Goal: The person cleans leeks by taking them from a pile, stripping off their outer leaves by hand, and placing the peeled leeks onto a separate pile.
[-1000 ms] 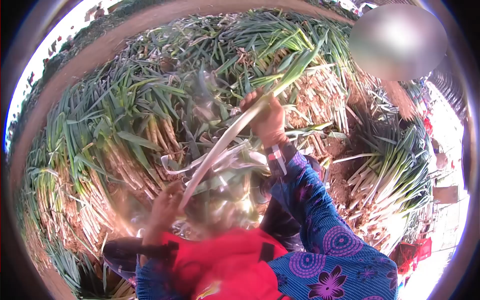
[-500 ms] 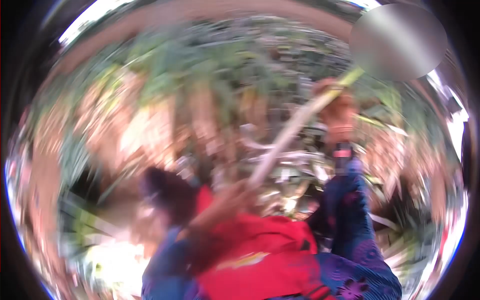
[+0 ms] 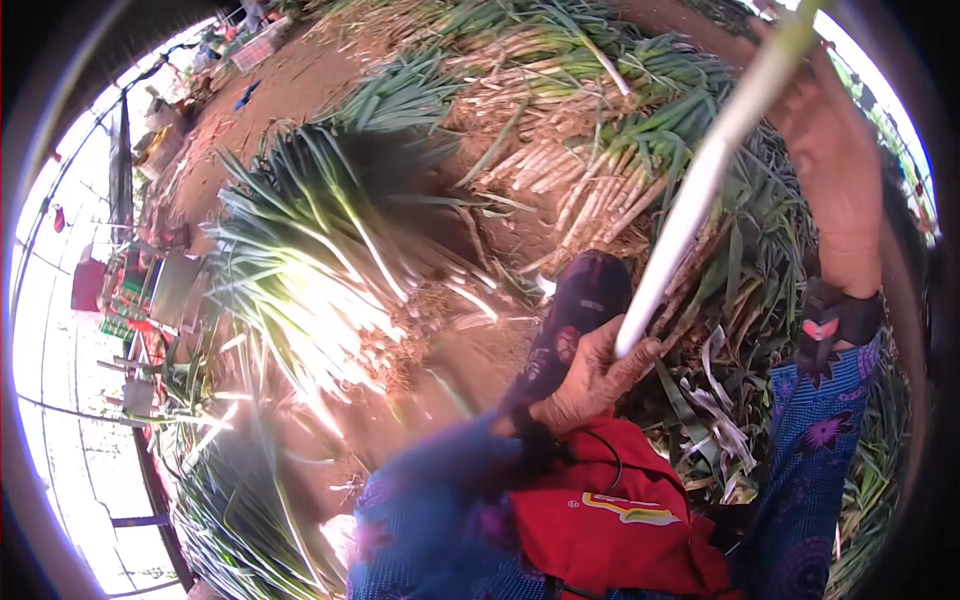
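Leek (image 3: 695,180) held slantwise between both hands.
Left of the left hand (image 3: 588,378), a leek pile (image 3: 310,270) lay on the ground (image 3: 300,70), roots turned roughly its way, perhaps to keep the bases together. That hand was clamped on the leek's white end, apparently steadying it. Pale leaf strips (image 3: 722,425) lay below and right of it. Farther right and higher, the right hand (image 3: 812,118) seemed closed around the greener part, presumably bearing the upper length; the stalk hid some fingers.

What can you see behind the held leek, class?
Behind the leek, piled leeks show on both sides; the strip directly behind it is covered.
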`<state>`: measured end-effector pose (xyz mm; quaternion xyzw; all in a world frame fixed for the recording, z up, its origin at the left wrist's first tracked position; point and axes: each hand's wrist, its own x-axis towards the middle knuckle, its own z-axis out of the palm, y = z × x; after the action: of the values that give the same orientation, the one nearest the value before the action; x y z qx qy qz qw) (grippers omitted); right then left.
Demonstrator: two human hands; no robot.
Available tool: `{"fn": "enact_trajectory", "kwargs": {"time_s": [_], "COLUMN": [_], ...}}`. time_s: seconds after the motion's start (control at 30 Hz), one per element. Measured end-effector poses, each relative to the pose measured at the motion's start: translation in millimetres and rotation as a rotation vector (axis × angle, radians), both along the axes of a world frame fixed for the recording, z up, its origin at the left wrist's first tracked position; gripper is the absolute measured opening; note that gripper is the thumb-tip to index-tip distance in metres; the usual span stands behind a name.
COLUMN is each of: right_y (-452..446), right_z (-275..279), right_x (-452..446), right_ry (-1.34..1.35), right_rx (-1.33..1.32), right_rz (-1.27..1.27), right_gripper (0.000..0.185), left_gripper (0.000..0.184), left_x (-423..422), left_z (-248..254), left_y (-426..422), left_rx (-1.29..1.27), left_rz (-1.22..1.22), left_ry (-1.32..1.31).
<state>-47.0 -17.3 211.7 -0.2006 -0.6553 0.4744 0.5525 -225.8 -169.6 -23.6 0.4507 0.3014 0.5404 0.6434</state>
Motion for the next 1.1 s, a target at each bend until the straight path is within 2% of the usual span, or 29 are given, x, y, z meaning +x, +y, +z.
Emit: {"fn": "enact_trajectory", "kwargs": {"time_s": [0.03, 0.07, 0.1, 0.17, 0.2, 0.3, 0.43, 0.53, 0.6, 0.67, 0.7, 0.77, 0.83, 0.9, 0.93, 1.03, 1.07, 1.1], "right_y": [-3.9, -20.6, -31.2, -29.6, -28.1, -27.4, -36.8, -64.1, -90.3, -131.6, -154.6, -195.7, -231.8, -258.8, -267.1, -278.5, -289.0, -287.6], "right_z": [2.0, 3.0, 2.6, -12.1, -22.2, -55.5, -105.8, -156.1, -208.8, -263.6, -288.5, -338.1, -362.5, -377.8, -400.2, -406.5, -432.7, -423.6], "right_x": [-37.3, -82.0, -104.7, -111.0, -112.6, -86.6, -13.3, 54.0, 116.2, 176.8, 200.9, 246.9, 260.1, 258.2, 261.6, 238.0, 243.9, 226.8], "right_ry": [-0.097, -0.164, -0.232, -0.272, -0.293, -0.316, -0.225, -0.126, -0.032, 0.100, 0.170, 0.332, 0.435, 0.482, 0.415, 0.709, 0.712, 0.671], "right_rx": [0.077, 0.113, 0.149, 0.163, 0.171, -0.065, -0.384, -0.589, -0.696, -0.795, -0.844, -0.886, -0.940, -1.009, -1.006, -1.066, -1.059, -1.076], "right_rz": [0.006, -0.051, -0.111, -0.079, -0.065, -0.107, -0.182, -0.341, -0.422, -0.513, -0.581, -0.554, -0.602, -0.705, -0.761, -0.613, -0.653, -0.793], "right_gripper": [0.046, 0.049, 0.051, 0.046, 0.043, 0.043, 0.041, 0.041, 0.042, 0.042, 0.041, 0.038, 0.035, 0.032, 0.028, 0.026, 0.028, 0.030], "left_gripper": [0.023, 0.020, 0.023, 0.026, 0.027, 0.029, 0.043, 0.044, 0.040, 0.036, 0.034, 0.028, 0.022, 0.018, 0.018, 0.012, 0.017, 0.022], "left_x": [-10.5, -15.3, -33.1, -64.3, -81.7, -142.5, -255.0, -323.3, -319.0, -284.6, -263.4, -223.0, -187.4, -158.3, -145.9, -92.4, -63.8, -27.4], "left_z": [5.4, -2.2, 11.8, 21.9, 27.2, 20.7, -59.1, -167.3, -206.9, -229.0, -227.5, -225.4, -205.5, -164.0, -131.6, -18.2, 18.8, 42.2], "left_y": [-0.7, 6.1, 7.5, 16.6, 23.0, 45.6, 72.4, 64.9, 28.6, -6.3, -15.0, -5.7, 33.2, 84.0, 111.9, 163.0, 168.2, 174.7], "left_rx": [-0.069, 0.029, -0.045, -0.156, -0.189, -0.263, -0.552, -0.722, -0.902, -0.999, -0.987, -0.834, -0.526, -0.231, -0.143, -0.137, 0.022, 0.154], "left_rz": [0.020, 0.183, 0.216, 0.291, 0.388, 0.555, 0.703, 0.736, 0.630, 0.308, 0.133, -0.079, -0.024, 0.219, 0.333, 0.375, 0.274, 0.300], "left_ry": [-0.072, -0.051, -0.055, -0.237, -0.234, -0.265, -0.206, -0.164, 0.034, 0.287, 0.412, 0.671, 1.014, 1.159, 1.099, 0.411, 0.371, 0.412]}}
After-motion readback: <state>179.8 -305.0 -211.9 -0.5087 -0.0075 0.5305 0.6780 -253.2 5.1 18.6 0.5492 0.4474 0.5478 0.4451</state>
